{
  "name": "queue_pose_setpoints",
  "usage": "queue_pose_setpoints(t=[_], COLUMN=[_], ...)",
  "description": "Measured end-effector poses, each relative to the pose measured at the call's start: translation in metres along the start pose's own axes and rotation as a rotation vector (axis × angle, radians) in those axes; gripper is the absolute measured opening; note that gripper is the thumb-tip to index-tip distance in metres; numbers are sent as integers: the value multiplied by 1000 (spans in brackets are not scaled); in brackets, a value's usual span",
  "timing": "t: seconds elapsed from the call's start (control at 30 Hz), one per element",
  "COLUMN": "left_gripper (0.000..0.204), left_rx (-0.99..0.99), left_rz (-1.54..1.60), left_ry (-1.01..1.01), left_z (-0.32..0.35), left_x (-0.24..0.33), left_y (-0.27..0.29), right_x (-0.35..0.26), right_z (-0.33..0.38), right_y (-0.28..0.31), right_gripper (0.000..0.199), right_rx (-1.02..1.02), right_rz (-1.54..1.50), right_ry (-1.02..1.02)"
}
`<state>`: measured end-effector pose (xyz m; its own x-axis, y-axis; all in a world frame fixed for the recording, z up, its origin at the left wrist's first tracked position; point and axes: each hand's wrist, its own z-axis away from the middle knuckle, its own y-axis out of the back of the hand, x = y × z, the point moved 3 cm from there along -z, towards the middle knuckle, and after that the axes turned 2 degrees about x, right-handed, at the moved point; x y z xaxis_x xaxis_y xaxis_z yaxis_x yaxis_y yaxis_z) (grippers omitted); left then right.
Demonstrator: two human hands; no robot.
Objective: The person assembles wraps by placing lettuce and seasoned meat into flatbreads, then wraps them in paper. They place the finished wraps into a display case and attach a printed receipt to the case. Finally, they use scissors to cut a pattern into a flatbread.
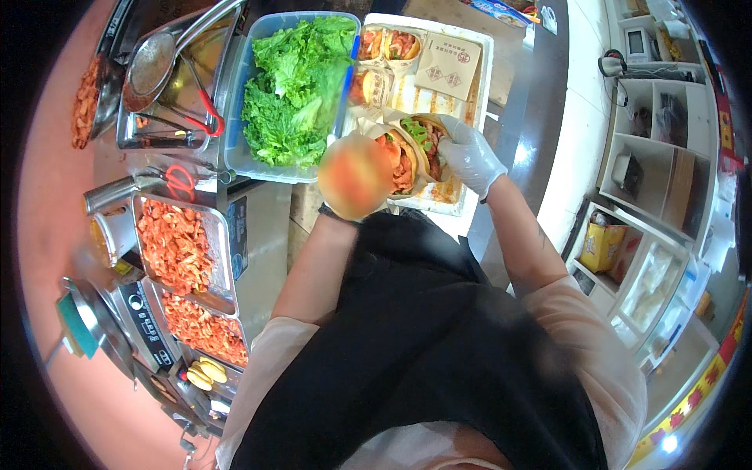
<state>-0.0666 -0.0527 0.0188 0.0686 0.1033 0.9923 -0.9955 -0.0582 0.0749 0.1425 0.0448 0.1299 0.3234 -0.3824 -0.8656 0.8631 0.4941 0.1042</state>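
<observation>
My right hand [474, 160], in a clear glove, closes on a paper-wrapped filled bun [423, 137] with lettuce and browned meat showing. Against it sits a second filled bun [402, 163], also in paper and stuffed with reddish meat. A round blurred patch covers my left hand beside that second bun, so its fingers are hidden; only the wrist and forearm [321, 254] show. Both buns are over the near part of a sauce-stained white tray [479, 82]. Farther back in the tray lie several wrapped filled buns [402, 45] and a flat brown paper bag [446, 65].
A clear plastic tub [235, 160] of lettuce [294, 86] stands left of the tray. Farther left are a strainer [149, 66], red-handled scissors [180, 182] and metal trays of cooked meat [180, 247]. Several pale yellow buns [205, 373] lie at lower left. Shelving [650, 176] stands at right.
</observation>
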Motion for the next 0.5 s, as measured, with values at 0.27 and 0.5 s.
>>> queue_pose_setpoints(t=[0.27, 0.5], left_gripper=[49, 53], left_rx=[-8, -61], left_rz=[362, 1245], left_ry=[94, 378], left_z=[3, 4], left_x=[18, 50], left_y=[-21, -22], right_x=[-21, -11], right_z=[19, 8], right_y=[-1, -9], right_gripper=[45, 46], right_rx=[77, 25], right_rz=[121, 551], right_ry=[-86, 48])
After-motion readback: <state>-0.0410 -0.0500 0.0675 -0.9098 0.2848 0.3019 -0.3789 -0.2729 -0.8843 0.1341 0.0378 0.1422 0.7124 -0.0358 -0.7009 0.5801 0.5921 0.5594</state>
